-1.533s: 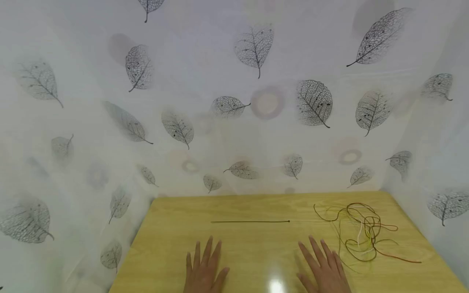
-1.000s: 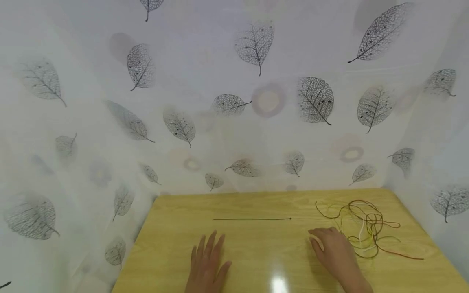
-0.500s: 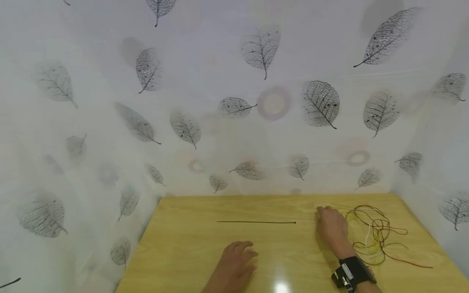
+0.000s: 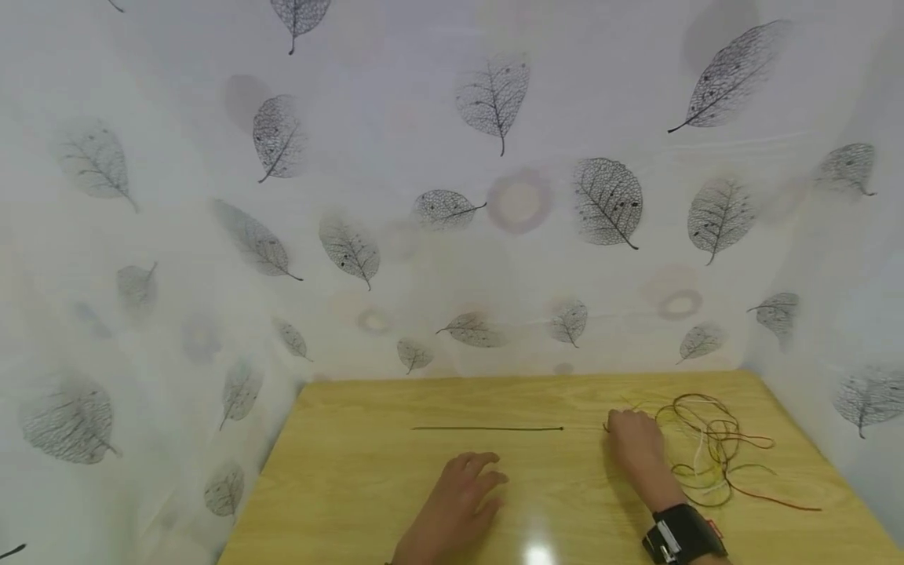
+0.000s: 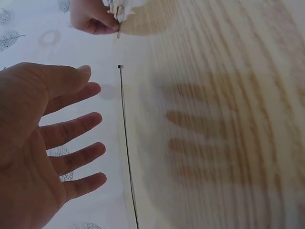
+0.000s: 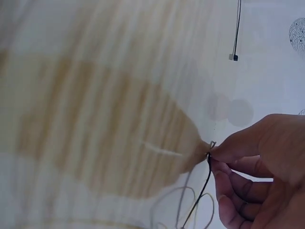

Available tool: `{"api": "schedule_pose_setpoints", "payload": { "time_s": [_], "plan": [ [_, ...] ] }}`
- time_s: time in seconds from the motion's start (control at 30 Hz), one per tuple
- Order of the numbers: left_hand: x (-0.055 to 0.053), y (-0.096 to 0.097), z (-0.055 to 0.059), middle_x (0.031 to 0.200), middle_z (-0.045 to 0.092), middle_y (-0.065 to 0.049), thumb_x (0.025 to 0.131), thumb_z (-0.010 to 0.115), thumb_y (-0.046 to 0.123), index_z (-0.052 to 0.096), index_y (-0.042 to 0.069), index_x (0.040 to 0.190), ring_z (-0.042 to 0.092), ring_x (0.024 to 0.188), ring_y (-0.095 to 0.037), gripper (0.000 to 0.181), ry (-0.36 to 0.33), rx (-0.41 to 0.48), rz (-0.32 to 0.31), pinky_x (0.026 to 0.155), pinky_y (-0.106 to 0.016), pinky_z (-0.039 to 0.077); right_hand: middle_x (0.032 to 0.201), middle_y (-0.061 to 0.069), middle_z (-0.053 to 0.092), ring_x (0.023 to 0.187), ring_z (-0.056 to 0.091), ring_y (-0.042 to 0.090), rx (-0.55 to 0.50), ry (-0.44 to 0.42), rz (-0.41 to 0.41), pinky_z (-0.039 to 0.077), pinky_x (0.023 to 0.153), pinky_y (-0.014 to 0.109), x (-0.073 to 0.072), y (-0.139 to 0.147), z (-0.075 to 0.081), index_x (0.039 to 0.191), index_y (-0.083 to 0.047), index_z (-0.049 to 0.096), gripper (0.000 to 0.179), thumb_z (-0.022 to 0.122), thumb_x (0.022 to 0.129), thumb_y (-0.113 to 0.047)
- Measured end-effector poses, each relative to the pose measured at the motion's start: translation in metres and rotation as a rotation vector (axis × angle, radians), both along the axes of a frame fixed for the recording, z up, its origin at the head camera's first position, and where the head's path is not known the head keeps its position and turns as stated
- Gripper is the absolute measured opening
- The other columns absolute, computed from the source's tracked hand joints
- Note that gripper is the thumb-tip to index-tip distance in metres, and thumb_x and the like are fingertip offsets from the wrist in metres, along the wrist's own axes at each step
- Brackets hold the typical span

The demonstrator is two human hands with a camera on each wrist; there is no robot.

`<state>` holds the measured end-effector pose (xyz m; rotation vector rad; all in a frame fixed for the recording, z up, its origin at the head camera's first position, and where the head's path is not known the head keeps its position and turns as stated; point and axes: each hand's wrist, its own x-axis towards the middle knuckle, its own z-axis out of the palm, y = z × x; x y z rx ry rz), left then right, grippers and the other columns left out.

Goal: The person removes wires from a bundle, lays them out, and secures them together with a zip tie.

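Observation:
A thin black cable tie (image 4: 487,428) lies straight across the table, its small square head (image 5: 120,66) toward the right. My right hand (image 4: 636,443) pinches the end of a dark cord (image 6: 202,186) between thumb and fingertips, close to the tabletop. From there the cord runs into a loose tangle of cords (image 4: 723,439), dark, red, yellow and white, to the right of that hand. My left hand (image 4: 455,502) hovers in front of the cable tie, fingers spread and slightly bent, with nothing in it. A shadow of its fingers falls on the wood in the left wrist view.
The light wooden table (image 4: 353,486) meets a pale leaf-printed sheet (image 4: 452,267) at its back and sides. A black strap with a device (image 4: 681,534) sits on the right wrist. A bright light reflection shows near the table's front.
My right hand has gone from lying flat to reaching forward and pinching a cord end. The left hand has moved right and turned, its fingers now pointing rightward. The cable tie lies still.

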<state>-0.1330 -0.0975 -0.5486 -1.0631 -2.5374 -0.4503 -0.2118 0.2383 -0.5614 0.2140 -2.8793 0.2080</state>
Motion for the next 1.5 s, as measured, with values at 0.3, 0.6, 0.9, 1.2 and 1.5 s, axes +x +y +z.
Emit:
{"api": "schedule_pose_setpoints", "payload": {
  "time_s": [0.3, 0.6, 0.9, 1.2, 1.5],
  "plan": [
    [-0.011, 0.021, 0.008, 0.132, 0.064, -0.005, 0.094, 0.076, 0.023, 0.072, 0.018, 0.116, 0.061, 0.117, -0.022, 0.024, -0.007, -0.021, -0.012, 0.096, -0.041, 0.052, 0.056, 0.003, 0.046, 0.053, 0.043, 0.019, 0.071, 0.031, 0.138, 0.038, 0.052, 0.036, 0.01, -0.009, 0.009, 0.063, -0.013, 0.047, 0.038, 0.071, 0.087, 0.005],
    [-0.007, 0.022, 0.023, 0.12, 0.071, 0.001, 0.096, 0.073, 0.017, 0.067, 0.012, 0.129, 0.068, 0.104, -0.015, 0.033, -0.054, 0.026, 0.046, 0.084, -0.033, 0.057, 0.079, -0.003, 0.069, 0.072, 0.061, 0.017, 0.047, 0.146, 0.351, 0.053, 0.073, 0.035, 0.043, -0.053, 0.032, 0.085, -0.016, 0.076, 0.017, 0.083, 0.079, -0.002],
    [-0.012, 0.033, 0.024, 0.108, 0.075, 0.007, 0.097, 0.072, 0.024, 0.074, 0.015, 0.12, 0.07, 0.091, -0.01, 0.024, -0.088, -0.005, 0.092, 0.074, -0.024, 0.055, 0.076, -0.01, 0.071, 0.074, 0.06, 0.011, 0.031, 0.29, 0.564, 0.052, 0.077, 0.034, 0.057, -0.085, 0.036, 0.085, -0.021, 0.078, 0.021, 0.091, 0.071, -0.011],
    [-0.017, 0.035, 0.011, 0.089, 0.075, 0.011, 0.092, 0.077, 0.03, 0.077, 0.017, 0.104, 0.064, 0.071, 0.001, 0.017, -0.034, 0.017, 0.121, 0.06, -0.01, 0.044, 0.074, -0.013, 0.07, 0.072, 0.055, 0.008, -0.003, 0.398, 0.635, 0.051, 0.077, 0.032, 0.061, -0.09, 0.038, 0.081, -0.022, 0.078, 0.025, 0.094, 0.064, -0.015],
    [-0.017, 0.04, 0.013, 0.083, 0.071, 0.013, 0.094, 0.074, 0.019, 0.078, 0.021, 0.1, 0.046, 0.06, 0.007, 0.008, -0.032, 0.05, 0.022, 0.055, -0.006, 0.034, 0.067, -0.017, 0.067, 0.064, 0.046, 0.006, 0.002, 0.427, 0.656, 0.048, 0.076, 0.03, 0.062, -0.094, 0.034, 0.082, -0.024, 0.08, 0.024, 0.093, 0.062, -0.019]
  ]
}}
